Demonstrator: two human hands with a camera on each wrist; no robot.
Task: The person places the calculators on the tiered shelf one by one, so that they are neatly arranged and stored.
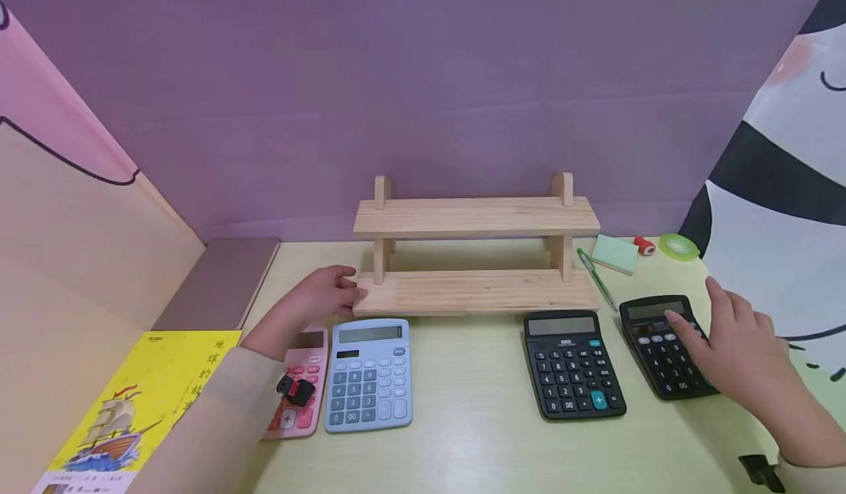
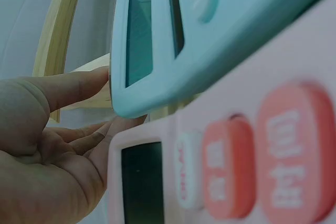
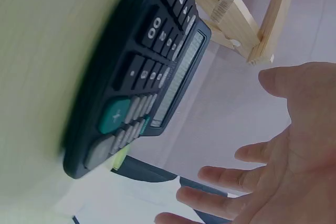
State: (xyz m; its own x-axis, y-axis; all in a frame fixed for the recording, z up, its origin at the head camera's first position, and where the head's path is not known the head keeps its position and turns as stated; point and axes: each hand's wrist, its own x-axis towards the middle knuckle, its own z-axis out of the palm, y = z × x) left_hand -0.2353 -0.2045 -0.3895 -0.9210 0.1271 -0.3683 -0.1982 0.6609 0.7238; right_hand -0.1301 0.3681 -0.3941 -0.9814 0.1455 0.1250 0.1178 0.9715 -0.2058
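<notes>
My left hand (image 1: 329, 293) is at the left end of a two-tier wooden shelf (image 1: 476, 219), holding the end of its lower board between thumb and fingers. Part of those fingers is hidden behind the calculators in the left wrist view. Just below that hand lie a pink calculator (image 1: 305, 369), partly covered by the sleeve, and a light blue calculator (image 1: 369, 373). My right hand (image 1: 747, 340) hovers over a black calculator (image 1: 667, 347) at the right, fingers spread and holding nothing. A second black calculator (image 1: 572, 365) lies before the shelf's right end.
Behind the right calculator are a green pen (image 1: 597, 280), pale green sticky notes (image 1: 615, 254), a small red item (image 1: 644, 246) and a green tape roll (image 1: 678, 247). At left are a yellow book (image 1: 152, 398) and a brown-grey book (image 1: 214, 281). A purple backdrop (image 1: 463, 97) stands behind.
</notes>
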